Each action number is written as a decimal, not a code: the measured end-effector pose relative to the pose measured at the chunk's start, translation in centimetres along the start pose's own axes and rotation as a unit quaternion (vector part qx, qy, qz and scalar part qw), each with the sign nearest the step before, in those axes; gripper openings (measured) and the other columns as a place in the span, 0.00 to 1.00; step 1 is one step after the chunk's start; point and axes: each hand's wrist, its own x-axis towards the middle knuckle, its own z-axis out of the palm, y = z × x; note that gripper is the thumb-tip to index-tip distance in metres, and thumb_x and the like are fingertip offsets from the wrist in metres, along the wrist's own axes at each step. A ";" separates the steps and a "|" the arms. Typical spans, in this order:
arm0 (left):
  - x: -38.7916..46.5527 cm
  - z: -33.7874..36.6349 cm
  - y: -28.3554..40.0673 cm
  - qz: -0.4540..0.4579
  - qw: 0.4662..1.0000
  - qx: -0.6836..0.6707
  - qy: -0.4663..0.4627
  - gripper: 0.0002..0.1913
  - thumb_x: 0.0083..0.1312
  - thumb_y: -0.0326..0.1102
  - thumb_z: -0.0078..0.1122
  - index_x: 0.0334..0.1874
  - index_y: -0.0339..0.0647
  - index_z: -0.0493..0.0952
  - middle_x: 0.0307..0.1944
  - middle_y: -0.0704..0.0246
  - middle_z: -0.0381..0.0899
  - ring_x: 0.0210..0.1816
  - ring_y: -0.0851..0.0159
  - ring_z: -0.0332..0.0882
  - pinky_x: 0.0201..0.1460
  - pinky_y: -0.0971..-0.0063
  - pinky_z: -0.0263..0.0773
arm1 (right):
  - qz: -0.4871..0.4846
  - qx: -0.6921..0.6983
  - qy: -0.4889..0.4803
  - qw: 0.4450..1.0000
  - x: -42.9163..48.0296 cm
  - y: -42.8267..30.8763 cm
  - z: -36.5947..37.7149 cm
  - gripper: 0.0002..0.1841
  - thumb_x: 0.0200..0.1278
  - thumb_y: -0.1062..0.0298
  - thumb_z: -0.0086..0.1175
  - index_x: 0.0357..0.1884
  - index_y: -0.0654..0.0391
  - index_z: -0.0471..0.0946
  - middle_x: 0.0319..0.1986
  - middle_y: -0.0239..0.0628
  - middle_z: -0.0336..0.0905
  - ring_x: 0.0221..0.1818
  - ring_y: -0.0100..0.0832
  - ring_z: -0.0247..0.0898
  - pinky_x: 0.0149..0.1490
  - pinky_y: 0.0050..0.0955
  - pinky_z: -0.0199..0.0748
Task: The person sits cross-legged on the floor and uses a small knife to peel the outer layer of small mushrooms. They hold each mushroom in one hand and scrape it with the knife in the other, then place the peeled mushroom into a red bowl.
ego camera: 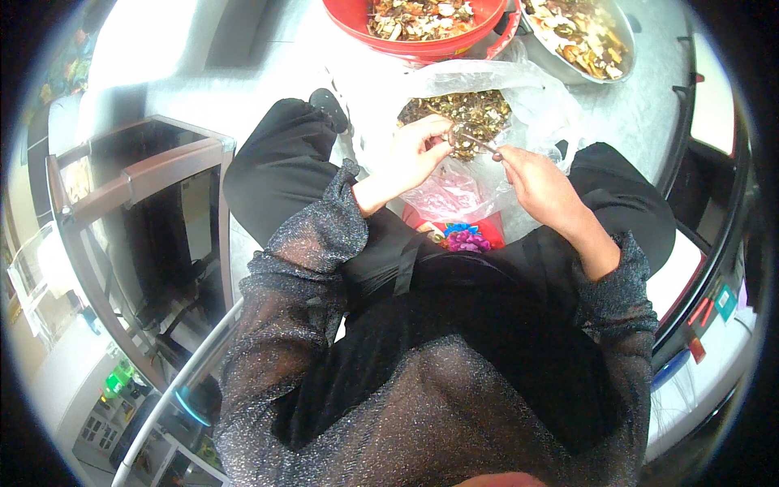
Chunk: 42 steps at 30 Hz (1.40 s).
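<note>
Between my knees, a clear plastic bag [541, 103] stands with its mouth spread wide. Small brown and yellowish plant scraps [481, 109], perhaps mushroom trimmings, fill its bottom. My left hand [417, 149] is over the bag's near left side, its thumb and fingertips pinching a small brown piece [451, 136] that is mostly hidden. From the right, my right hand [538, 182] grips a thin dark tool [481, 143], possibly a small knife. Its tip points at the left fingertips; whether it touches the piece, I cannot tell.
Beyond the bag, a red plastic basin [347, 30] and a metal pot [630, 55] hold larger cut pieces. Below the bag lies a red flowered item [465, 234]. A brown-framed table [176, 164] stands left; a dark-edged piece of furniture [684, 115] runs along the right.
</note>
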 end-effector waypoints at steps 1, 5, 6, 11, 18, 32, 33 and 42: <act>0.0 0.0 0.0 -0.014 1.000 -0.008 -0.009 0.13 0.56 0.25 0.61 0.45 0.36 0.77 0.39 0.71 0.78 0.32 0.74 0.73 0.29 0.82 0.66 | 0.017 -0.003 0.004 1.000 0.1 0.0 -0.2 0.09 0.64 0.76 0.45 0.44 0.66 0.72 0.35 0.54 0.76 0.39 0.55 0.74 0.43 0.45 0.70; 0.4 0.1 -0.3 0.005 0.999 -0.034 -0.005 0.13 0.56 0.25 0.61 0.45 0.35 0.77 0.40 0.70 0.78 0.33 0.74 0.73 0.31 0.81 0.67 | 0.051 -0.005 -0.010 0.999 0.0 0.1 -0.8 0.10 0.63 0.77 0.46 0.45 0.66 0.72 0.36 0.55 0.77 0.40 0.55 0.74 0.44 0.45 0.70; 0.5 0.2 -0.5 -0.002 0.999 -0.032 -0.007 0.14 0.57 0.25 0.61 0.46 0.34 0.77 0.40 0.70 0.78 0.33 0.74 0.73 0.31 0.81 0.67 | 0.009 -0.007 0.002 1.000 0.0 0.1 -0.6 0.10 0.63 0.77 0.46 0.45 0.66 0.72 0.35 0.54 0.77 0.39 0.55 0.74 0.43 0.45 0.70; 0.1 0.2 -0.7 -0.032 0.998 -0.058 -0.017 0.16 0.57 0.24 0.61 0.48 0.34 0.77 0.39 0.70 0.76 0.34 0.75 0.72 0.34 0.82 0.67 | -0.096 0.018 0.050 0.994 -0.1 -0.1 0.6 0.10 0.63 0.76 0.45 0.45 0.65 0.72 0.29 0.53 0.76 0.36 0.55 0.74 0.41 0.45 0.70; 0.2 0.0 -0.1 0.000 0.997 -0.067 -0.046 0.14 0.58 0.23 0.59 0.48 0.32 0.77 0.39 0.72 0.75 0.32 0.76 0.71 0.32 0.83 0.66 | 0.034 0.016 -0.007 0.999 0.2 0.0 -0.9 0.10 0.64 0.75 0.44 0.45 0.65 0.72 0.32 0.55 0.75 0.38 0.56 0.73 0.42 0.46 0.70; 0.4 -0.3 1.1 -0.136 0.972 -0.163 -0.102 0.09 0.64 0.31 0.63 0.45 0.40 0.81 0.29 0.78 0.79 0.26 0.80 0.71 0.32 0.84 0.68 | 0.056 0.064 0.011 0.996 1.1 0.7 -0.3 0.10 0.68 0.70 0.43 0.44 0.64 0.70 0.34 0.60 0.76 0.41 0.59 0.73 0.44 0.50 0.69; 0.5 -0.2 1.4 -0.130 0.969 -0.190 -0.093 0.09 0.64 0.32 0.63 0.45 0.40 0.81 0.28 0.78 0.79 0.25 0.80 0.70 0.31 0.84 0.67 | 0.058 0.085 0.021 0.994 1.2 0.7 -0.3 0.10 0.69 0.69 0.43 0.44 0.64 0.70 0.33 0.58 0.77 0.40 0.58 0.74 0.43 0.49 0.70; 0.6 -0.8 2.6 -0.223 0.942 -0.225 -0.110 0.13 0.69 0.43 0.58 0.41 0.40 0.83 0.29 0.79 0.81 0.23 0.83 0.66 0.26 0.89 0.62 | 0.035 0.141 0.034 0.989 1.7 0.7 0.4 0.11 0.72 0.66 0.41 0.44 0.62 0.70 0.24 0.46 0.75 0.31 0.46 0.76 0.38 0.41 0.71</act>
